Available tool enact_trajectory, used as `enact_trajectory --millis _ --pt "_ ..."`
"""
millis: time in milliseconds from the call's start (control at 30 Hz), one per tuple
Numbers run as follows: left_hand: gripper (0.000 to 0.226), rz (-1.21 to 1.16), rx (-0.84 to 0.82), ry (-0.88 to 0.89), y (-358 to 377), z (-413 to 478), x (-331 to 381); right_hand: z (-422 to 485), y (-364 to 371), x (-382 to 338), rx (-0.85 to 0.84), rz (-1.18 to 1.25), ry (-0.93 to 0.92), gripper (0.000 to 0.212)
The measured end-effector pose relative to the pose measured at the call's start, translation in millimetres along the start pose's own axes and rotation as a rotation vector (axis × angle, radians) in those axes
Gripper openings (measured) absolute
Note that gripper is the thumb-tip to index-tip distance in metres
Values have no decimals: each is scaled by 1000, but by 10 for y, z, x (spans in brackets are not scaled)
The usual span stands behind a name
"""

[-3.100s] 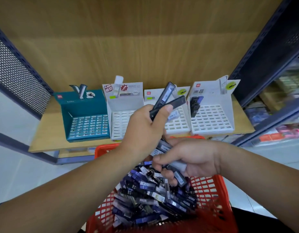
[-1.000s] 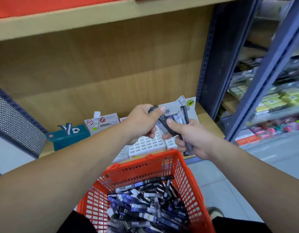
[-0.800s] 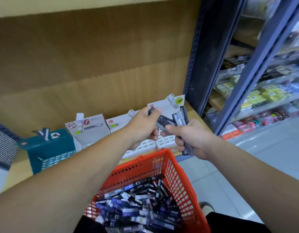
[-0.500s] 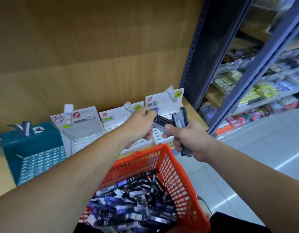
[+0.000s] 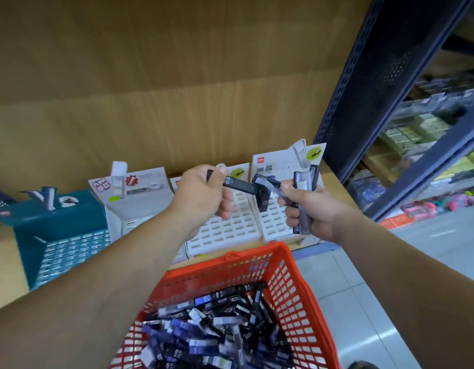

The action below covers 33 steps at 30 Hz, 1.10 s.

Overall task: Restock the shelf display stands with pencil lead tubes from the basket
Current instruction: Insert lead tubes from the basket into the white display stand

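Note:
My left hand [image 5: 203, 194] grips a black pencil lead tube [image 5: 237, 183] that points right, above a white slotted display stand [image 5: 225, 230]. My right hand [image 5: 310, 211] holds a bunch of several dark tubes [image 5: 303, 182] upright in front of the rightmost white stand [image 5: 273, 227]; a clear-ended tube juts out to the left past its thumb. One black tube [image 5: 263, 199] stands in that stand. Below, the red basket [image 5: 291, 283] holds a heap of black and blue tubes [image 5: 203, 331].
On the wooden shelf [image 5: 6, 275] a teal stand [image 5: 62, 235] is at the left and another white stand [image 5: 134, 198] is beside it. A dark blue perforated upright [image 5: 363, 89] borders the shelf on the right. Tiled floor and further stocked shelves lie right.
My hands have drawn apart: the left hand now holds the black tube clear of the bunch in my right hand. The view has shifted slightly, showing more of the teal stand.

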<state>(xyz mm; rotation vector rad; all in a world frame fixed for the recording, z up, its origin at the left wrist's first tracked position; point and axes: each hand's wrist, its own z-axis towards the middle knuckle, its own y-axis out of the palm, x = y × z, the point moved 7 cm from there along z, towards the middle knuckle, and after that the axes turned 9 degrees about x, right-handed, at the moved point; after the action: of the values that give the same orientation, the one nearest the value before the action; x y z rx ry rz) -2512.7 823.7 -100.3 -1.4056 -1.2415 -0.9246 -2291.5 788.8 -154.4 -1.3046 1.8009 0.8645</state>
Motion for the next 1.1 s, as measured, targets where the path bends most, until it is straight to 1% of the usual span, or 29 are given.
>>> enact_trajectory --millis 67,233,333,433,500,600,633,733,800,900,967,1033,1100 --pt "26 73 5 36 -1 91 -26 181 -269 70 78 -22 -21 11" --pt "22 397 -171 153 447 167 -126 481 -653 262 177 -284 -76 14" --pt "16 537 -260 142 722 249 -295 584 -728 367 188 -307 -111 15" --pt "15 644 -260 191 869 295 -426 635 -796 442 210 -302 -124 13" --pt "15 668 -256 223 914 303 -497 658 -839 477 213 -301 -111 13" --pt "17 713 -258 257 933 321 -536 675 -896 497 208 -279 -88 17" --pt "17 757 -267 299 949 333 -511 679 -905 504 203 -271 -84 18" --pt "15 1006 -289 461 1040 339 -400 662 -889 488 172 -268 -86 19" --pt "15 1069 -273 497 1109 346 -370 625 -874 454 148 -266 -92 20" --pt "16 1062 -250 428 1190 342 -433 557 -877 394 126 -293 -94 18" --pt "20 880 -219 326 1195 347 -473 549 -898 373 116 -305 -93 22" --pt "30 653 -171 243 1155 333 -491 537 -879 338 89 -308 -99 23" --pt "43 556 -138 184 1124 291 -505 520 -850 293 62 -285 -116 19"
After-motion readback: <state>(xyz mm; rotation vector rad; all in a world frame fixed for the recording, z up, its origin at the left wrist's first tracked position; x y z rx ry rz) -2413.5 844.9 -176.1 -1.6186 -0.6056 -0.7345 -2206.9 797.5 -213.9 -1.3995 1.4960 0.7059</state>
